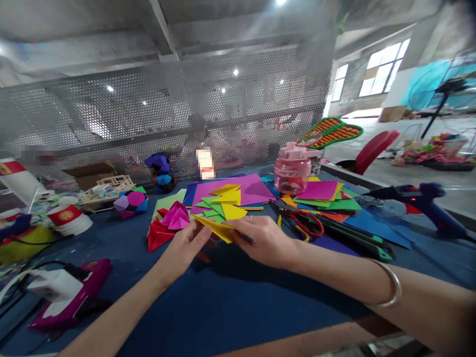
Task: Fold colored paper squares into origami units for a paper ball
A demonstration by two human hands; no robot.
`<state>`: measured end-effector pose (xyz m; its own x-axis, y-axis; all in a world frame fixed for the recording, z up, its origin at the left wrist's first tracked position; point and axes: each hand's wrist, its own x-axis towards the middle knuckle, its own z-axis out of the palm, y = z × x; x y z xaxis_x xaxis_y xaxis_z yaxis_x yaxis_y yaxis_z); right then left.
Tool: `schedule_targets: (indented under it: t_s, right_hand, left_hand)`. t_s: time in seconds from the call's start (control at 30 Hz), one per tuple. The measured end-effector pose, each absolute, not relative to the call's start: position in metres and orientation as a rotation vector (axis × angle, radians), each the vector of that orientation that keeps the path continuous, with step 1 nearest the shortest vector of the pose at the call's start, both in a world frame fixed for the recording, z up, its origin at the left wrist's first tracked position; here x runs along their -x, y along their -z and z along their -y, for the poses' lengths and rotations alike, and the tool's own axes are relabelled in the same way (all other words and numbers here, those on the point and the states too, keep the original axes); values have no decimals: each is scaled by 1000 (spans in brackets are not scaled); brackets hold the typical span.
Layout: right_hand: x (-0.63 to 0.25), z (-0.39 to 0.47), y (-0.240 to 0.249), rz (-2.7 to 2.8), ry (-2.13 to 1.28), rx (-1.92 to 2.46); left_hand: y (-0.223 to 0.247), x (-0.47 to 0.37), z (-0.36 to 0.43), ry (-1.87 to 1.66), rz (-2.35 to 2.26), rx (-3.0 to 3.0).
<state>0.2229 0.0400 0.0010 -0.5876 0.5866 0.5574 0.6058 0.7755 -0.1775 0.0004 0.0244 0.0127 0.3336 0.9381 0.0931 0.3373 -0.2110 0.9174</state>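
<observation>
A folded piece of yellow paper (215, 230) is held between my two hands, just above the dark blue tabletop (208, 307). My left hand (189, 244) pinches its left end between thumb and fingers. At its right end, my right hand (262, 239) grips it, with some fingertips hidden behind the paper. Right behind it lie yellow folded pieces (231, 197) and green folded pieces (212, 209), on a large magenta sheet (256, 187). Magenta folded paper (177, 217) and red folded paper (159, 235) sit beyond my left hand.
Pliers and red-handled scissors (308, 225) lie right of my hands. Further right are a blue glue gun (427, 198) and stacked coloured paper (323, 192). A pink bottle (292, 168) stands behind. At left are paper cups (70, 218) and a purple power strip (91, 280).
</observation>
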Motion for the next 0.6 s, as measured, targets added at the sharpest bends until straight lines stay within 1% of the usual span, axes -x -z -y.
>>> schedule_targets:
  t_s: [0.17,0.47,0.6]
  right_hand:
    - [-218,-29,0,2323,-114,697]
    - [-215,-39,-4,1947,-484,935]
    - [-214,-45,-1,1922,-502,926]
  left_hand:
    - [-17,-7,-13,-891,-1093,-1577]
    - [-14,-3,-18,-955,-1025,-1351]
    - [-19,-4,-18,-942,-991,-1254]
